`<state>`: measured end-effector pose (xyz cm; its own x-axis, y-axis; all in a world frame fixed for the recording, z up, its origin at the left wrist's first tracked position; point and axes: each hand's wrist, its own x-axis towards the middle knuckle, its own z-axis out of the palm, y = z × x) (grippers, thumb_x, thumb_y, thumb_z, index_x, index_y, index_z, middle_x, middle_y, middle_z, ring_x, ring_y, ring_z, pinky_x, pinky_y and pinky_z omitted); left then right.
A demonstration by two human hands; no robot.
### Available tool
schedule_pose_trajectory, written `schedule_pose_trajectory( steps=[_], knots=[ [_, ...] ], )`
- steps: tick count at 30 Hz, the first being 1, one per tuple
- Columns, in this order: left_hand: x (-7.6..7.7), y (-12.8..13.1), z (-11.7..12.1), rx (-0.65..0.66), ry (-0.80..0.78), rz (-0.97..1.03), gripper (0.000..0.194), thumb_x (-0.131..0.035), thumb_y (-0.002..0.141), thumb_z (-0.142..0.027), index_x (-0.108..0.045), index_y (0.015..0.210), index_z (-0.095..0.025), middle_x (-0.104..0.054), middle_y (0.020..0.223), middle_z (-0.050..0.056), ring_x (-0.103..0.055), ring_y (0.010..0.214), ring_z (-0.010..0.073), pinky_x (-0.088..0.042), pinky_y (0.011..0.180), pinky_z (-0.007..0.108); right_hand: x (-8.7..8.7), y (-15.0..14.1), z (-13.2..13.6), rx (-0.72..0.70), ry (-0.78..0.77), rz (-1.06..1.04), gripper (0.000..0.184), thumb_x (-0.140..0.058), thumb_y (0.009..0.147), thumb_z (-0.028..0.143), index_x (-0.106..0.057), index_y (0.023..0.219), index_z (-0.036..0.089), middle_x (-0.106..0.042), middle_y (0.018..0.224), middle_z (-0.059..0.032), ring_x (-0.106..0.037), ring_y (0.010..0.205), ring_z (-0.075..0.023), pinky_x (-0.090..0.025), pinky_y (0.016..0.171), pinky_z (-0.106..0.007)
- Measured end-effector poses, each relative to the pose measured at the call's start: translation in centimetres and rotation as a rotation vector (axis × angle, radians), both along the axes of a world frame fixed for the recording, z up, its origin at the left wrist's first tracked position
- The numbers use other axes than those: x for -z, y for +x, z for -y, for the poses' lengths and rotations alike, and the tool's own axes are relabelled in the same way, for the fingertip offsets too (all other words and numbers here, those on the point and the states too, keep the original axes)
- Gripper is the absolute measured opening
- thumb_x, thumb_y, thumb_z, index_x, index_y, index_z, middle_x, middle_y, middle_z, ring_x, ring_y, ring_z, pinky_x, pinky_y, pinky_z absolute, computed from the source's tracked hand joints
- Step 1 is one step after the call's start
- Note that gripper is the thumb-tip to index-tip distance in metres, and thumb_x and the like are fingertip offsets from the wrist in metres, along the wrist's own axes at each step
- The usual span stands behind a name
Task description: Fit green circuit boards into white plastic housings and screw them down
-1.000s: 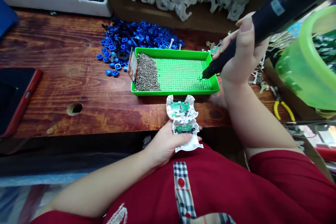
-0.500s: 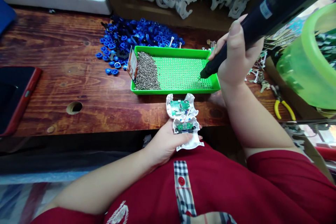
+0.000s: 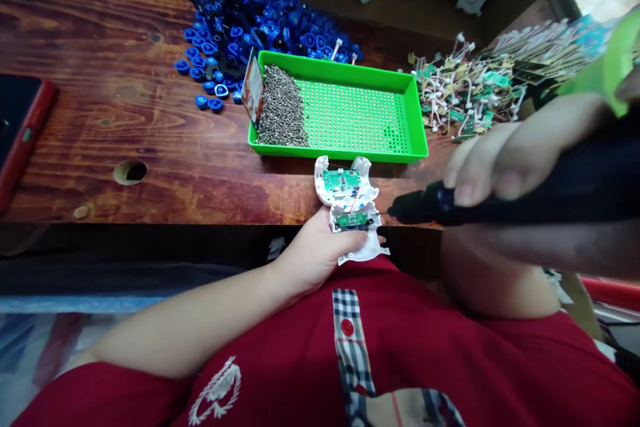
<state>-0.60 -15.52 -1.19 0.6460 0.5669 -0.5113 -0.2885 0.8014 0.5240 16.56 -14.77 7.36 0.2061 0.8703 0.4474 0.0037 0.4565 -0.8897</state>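
My left hand [image 3: 320,243] grips a white plastic housing [image 3: 371,245] at the table's front edge, its thumb lying across the lower half. Two shell halves lie opened out, joined by thin wires, and each carries a green circuit board [image 3: 342,180]. My right hand [image 3: 520,153] is wrapped around a black electric screwdriver [image 3: 500,203] held nearly level, pointing left. Its bit reaches the right side of the lower half, close to the small board; whether it touches a screw is too small to tell.
Behind the housing stands a green perforated tray [image 3: 340,152] with small screws [image 3: 281,107] heaped at its left end. Blue buttons [image 3: 270,27] are piled behind it. Wired circuit boards [image 3: 465,87] lie to the right. A red-cased phone [image 3: 23,127] is at far left; a table hole [image 3: 130,172] is nearer.
My right hand has brought the screwdriver from above the tray down to the housing, tipping it nearly level. My left hand keeps its hold. The view has shifted, so the tray sits higher.
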Motion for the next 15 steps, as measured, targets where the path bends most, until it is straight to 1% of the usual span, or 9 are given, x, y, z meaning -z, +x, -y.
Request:
schedule_pose_trajectory(
  steps=[1, 2, 3, 5, 6, 8, 10, 12, 15],
  knots=[
    [0.0, 0.0, 0.0, 0.002, 0.005, -0.003, 0.042, -0.067, 0.065, -0.004, -0.059, 0.106, -0.014, -0.071, 0.09, 0.004, -0.068, 0.078, 0.0186, -0.052, 0.077, 0.031, -0.4, -1.2, 1.0, 0.019, 0.023, 0.031, 0.032, -0.061, 0.072, 0.06, -0.052, 0.08, 0.03, -0.047, 0.046, 0.0049, -0.046, 0.037, -0.018, -0.042, 0.037, -0.036],
    [0.0, 0.1, 0.0, 0.005, 0.01, -0.007, 0.045, -0.066, 0.066, -0.004, -0.058, 0.109, -0.014, -0.071, 0.093, 0.005, -0.068, 0.08, 0.019, -0.051, 0.078, 0.031, -0.8, -2.3, 1.7, 0.072, -0.055, 0.059, 0.031, -0.061, 0.072, 0.061, -0.052, 0.082, 0.032, -0.049, 0.048, 0.0042, -0.047, 0.039, -0.0184, -0.042, 0.038, -0.036],
    [0.0, 0.1, 0.0, 0.008, 0.015, -0.01, 0.047, -0.066, 0.066, -0.004, -0.057, 0.111, -0.013, -0.071, 0.094, 0.005, -0.068, 0.081, 0.0195, -0.051, 0.079, 0.032, -1.1, -3.2, 2.1, 0.101, -0.056, 0.091, 0.031, -0.062, 0.071, 0.06, -0.053, 0.083, 0.034, -0.049, 0.049, 0.0043, -0.047, 0.039, -0.0175, -0.041, 0.037, -0.035],
    [0.0, 0.2, 0.0, 0.006, 0.022, -0.018, 0.049, -0.066, 0.066, -0.005, -0.057, 0.113, -0.014, -0.071, 0.097, 0.006, -0.068, 0.084, 0.0208, -0.05, 0.081, 0.033, -1.4, -4.3, 2.5, 0.161, -0.084, 0.117, 0.03, -0.067, 0.068, 0.057, -0.053, 0.084, 0.036, -0.05, 0.051, 0.0047, -0.046, 0.04, -0.0152, -0.041, 0.037, -0.031],
    [0.0, 0.2, 0.0, 0.008, 0.025, -0.026, 0.049, -0.066, 0.066, -0.005, -0.058, 0.114, -0.015, -0.071, 0.099, 0.006, -0.068, 0.084, 0.0208, -0.05, 0.082, 0.034, -1.4, -4.5, 2.5, 0.157, -0.078, 0.124, 0.03, -0.07, 0.066, 0.055, -0.054, 0.084, 0.037, -0.051, 0.053, 0.0051, -0.048, 0.042, -0.0146, -0.043, 0.038, -0.03],
    [-0.1, 0.2, 0.0, 0.011, 0.038, -0.047, 0.051, -0.067, 0.065, -0.006, -0.059, 0.114, -0.016, -0.072, 0.099, 0.005, -0.068, 0.082, 0.02, -0.05, 0.082, 0.034, -1.2, -4.1, 2.3, 0.093, -0.118, 0.132, 0.034, -0.076, 0.061, 0.051, -0.054, 0.084, 0.038, -0.056, 0.06, 0.0056, -0.057, 0.054, -0.0158, -0.048, 0.046, -0.031],
    [0.0, 0.2, 0.0, 0.016, 0.049, -0.063, 0.052, -0.068, 0.064, -0.006, -0.06, 0.114, -0.017, -0.073, 0.093, 0.004, -0.068, 0.078, 0.0193, -0.05, 0.081, 0.034, -0.8, -3.4, 2.0, -0.012, -0.182, 0.135, 0.037, -0.078, 0.056, 0.051, -0.054, 0.082, 0.038, -0.062, 0.07, 0.0063, -0.064, 0.073, -0.0186, -0.052, 0.054, -0.033],
    [0.0, 0.2, -0.1, 0.02, 0.053, -0.06, 0.049, -0.068, 0.064, -0.007, -0.061, 0.112, -0.015, -0.073, 0.089, 0.004, -0.068, 0.076, 0.0192, -0.05, 0.081, 0.035, -0.3, -2.7, 1.9, -0.069, -0.223, 0.119, 0.038, -0.078, 0.054, 0.054, -0.055, 0.077, 0.035, -0.064, 0.078, 0.0073, -0.065, 0.087, -0.02, -0.053, 0.057, -0.034],
    [0.1, 0.2, -0.1, 0.021, 0.075, -0.055, 0.04, -0.067, 0.064, -0.006, -0.063, 0.103, -0.014, -0.073, 0.09, 0.004, -0.067, 0.076, 0.0177, -0.05, 0.082, 0.034, 0.1, -2.2, 2.0, -0.067, -0.239, 0.108, 0.038, -0.074, 0.055, 0.059, -0.054, 0.07, 0.03, -0.066, 0.083, 0.0099, -0.065, 0.094, -0.0191, -0.052, 0.056, -0.032]
  ],
)
